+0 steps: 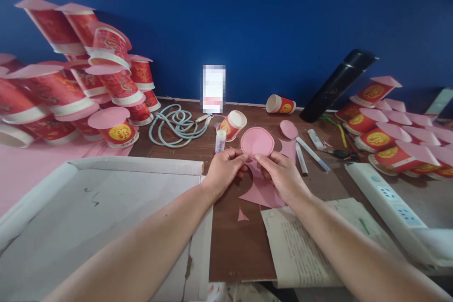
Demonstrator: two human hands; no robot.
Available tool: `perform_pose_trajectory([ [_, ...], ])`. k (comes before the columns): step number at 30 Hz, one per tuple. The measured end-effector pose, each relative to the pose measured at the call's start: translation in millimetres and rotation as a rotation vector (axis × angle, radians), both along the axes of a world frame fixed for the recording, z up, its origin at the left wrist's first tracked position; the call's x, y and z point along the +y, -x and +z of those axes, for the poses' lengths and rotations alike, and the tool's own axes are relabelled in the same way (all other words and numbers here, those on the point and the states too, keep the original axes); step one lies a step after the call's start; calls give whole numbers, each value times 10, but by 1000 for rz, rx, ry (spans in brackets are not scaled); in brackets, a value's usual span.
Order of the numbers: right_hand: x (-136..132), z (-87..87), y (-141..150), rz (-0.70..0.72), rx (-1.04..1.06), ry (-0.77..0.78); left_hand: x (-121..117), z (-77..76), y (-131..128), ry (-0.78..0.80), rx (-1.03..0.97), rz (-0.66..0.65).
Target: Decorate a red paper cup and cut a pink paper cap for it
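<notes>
Between my two hands a round pink paper disc is held up by its near edge. My left hand pinches it at the lower left, thumb on top. On the lower right my right hand grips the same edge between thumb and fingers. Just beyond the disc stands a red paper cup with a gold emblem and a pale top. Left of it is an uncapped glue stick. Pink paper offcuts lie under my hands, and a smaller pink disc rests farther right.
Decorated cups with pink tops are stacked left and right. A coiled cable, lit phone, black flask and lying cup line the wall. Nearer are a box lid, printed sheets and a power strip.
</notes>
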State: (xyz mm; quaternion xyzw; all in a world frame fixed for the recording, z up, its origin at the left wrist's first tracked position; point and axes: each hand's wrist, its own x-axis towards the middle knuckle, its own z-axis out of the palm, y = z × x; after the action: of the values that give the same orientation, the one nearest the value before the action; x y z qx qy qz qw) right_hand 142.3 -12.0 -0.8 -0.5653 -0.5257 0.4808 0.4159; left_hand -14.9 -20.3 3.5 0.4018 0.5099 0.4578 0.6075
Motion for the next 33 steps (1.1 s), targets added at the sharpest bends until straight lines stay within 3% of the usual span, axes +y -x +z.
perform_pose_trajectory([
  [26, -49, 52, 38, 2, -69, -14, -5, 22, 6, 9, 18, -11],
  [33, -56, 115, 62, 65, 120, 87, 14, -7, 28, 11, -79, -51],
])
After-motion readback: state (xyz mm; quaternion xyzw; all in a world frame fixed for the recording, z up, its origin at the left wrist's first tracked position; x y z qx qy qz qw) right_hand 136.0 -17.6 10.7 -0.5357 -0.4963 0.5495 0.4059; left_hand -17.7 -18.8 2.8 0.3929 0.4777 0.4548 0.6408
